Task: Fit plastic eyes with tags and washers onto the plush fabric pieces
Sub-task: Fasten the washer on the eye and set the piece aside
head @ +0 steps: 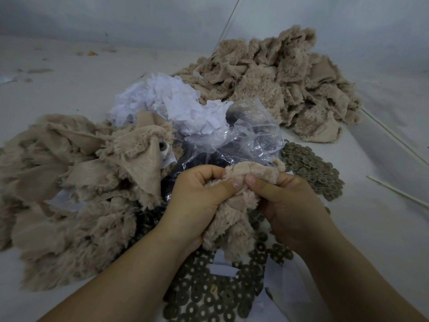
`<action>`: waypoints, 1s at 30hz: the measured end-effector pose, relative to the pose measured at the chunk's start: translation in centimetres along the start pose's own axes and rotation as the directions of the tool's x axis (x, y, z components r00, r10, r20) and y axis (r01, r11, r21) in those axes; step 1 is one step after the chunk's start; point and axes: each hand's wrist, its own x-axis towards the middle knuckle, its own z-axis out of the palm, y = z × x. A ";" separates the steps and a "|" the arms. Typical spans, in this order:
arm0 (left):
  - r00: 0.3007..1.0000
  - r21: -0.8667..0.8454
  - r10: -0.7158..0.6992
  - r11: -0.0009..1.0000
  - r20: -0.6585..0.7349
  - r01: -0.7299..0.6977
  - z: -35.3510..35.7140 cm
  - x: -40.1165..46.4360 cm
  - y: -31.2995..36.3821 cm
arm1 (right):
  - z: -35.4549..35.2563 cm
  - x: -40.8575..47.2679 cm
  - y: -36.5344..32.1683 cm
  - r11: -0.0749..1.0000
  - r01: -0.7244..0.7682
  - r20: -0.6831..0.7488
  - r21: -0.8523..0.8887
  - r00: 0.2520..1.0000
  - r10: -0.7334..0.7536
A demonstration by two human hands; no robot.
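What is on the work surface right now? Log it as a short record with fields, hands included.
held piece: plush fabric piece, gripped by both hands
left hand: pinches the piece with its thumb
right hand: pinches the piece's top edge
washers: spread under the wrists and at right
clear bag: behind the hands
white tags: heap beyond the bag
plush piles: near pile left, far pile at back right

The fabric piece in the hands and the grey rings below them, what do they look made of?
The fabric piece, gripped by both hands: beige plush, fluffy pile on one side, smooth knit backing. The rings: probably matte moulded plastic or metal, flat grey-brown discs with centre holes.
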 end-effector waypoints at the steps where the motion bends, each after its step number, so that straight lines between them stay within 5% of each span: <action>1: 1.000 -0.012 -0.005 1.000 -0.004 0.005 0.0 0.0 0.0 | 0.0 0.0 0.0 1.000 0.003 0.003 0.005 1.000 -0.003; 12: 0.998 0.017 -0.019 1.000 -0.067 0.020 0.3 -0.1 0.0 | 0.1 0.0 0.2 0.998 0.044 -0.040 -0.034 0.998 -0.045; 24: 0.975 0.214 0.167 0.968 -0.148 -0.134 0.4 0.1 -0.4 | 0.4 0.1 0.2 0.999 0.049 -0.107 0.005 0.993 -0.048; 27: 0.950 0.304 0.311 0.908 -0.032 -0.287 0.3 -0.2 0.0 | 0.0 0.3 0.0 0.997 -0.052 -0.059 0.063 0.997 0.056; 30: 0.873 0.515 0.449 0.711 0.192 -0.479 0.0 -0.1 0.3 | -0.4 0.4 -0.3 0.995 -0.073 -0.058 0.066 0.995 0.077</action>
